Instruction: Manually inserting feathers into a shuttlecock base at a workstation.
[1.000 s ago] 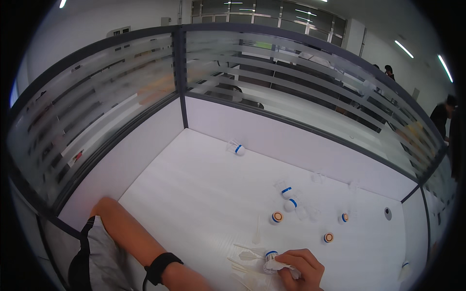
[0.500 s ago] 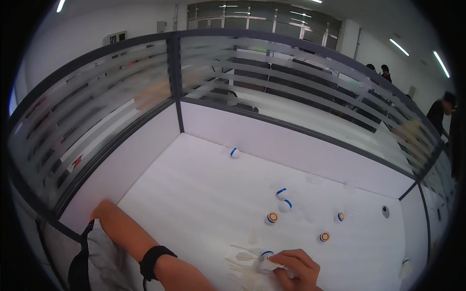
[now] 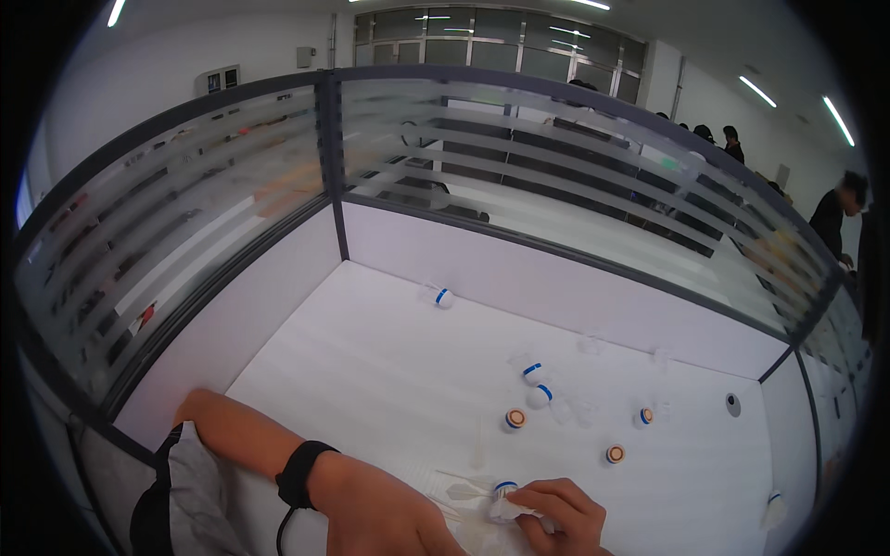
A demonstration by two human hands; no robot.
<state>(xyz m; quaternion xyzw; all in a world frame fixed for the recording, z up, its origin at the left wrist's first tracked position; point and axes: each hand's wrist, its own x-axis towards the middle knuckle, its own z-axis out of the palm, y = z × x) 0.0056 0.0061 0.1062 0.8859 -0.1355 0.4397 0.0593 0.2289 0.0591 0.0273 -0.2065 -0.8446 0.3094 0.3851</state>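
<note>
Near the front edge, my right hand (image 3: 564, 508) is closed, its thumb and fingers pinching a white shuttlecock (image 3: 503, 500) with a blue band around it. Something white and soft-looking, perhaps a feather, sticks out by the fingertips. Pale feather shafts (image 3: 461, 478) lie on the table just left of it. My left hand (image 3: 389, 510) reaches in over the front of the table, back of the hand up; its fingers run out of the picture, so their grip is hidden. A black band (image 3: 301, 473) circles that wrist.
Two round-nosed shuttlecocks (image 3: 540, 396) lie mid-table. Around them stand corks with brown rings on top (image 3: 515, 420). Another shuttlecock (image 3: 444, 297) rests by the back panel, and a white piece (image 3: 774, 510) at the right edge. A dark-framed partition (image 3: 556, 241) encloses the white table (image 3: 371, 371).
My left hand has come further into view, moving toward the shuttlecock and covering some feather shafts. The right hand keeps its hold in nearly the same place. The view has shifted slightly.
</note>
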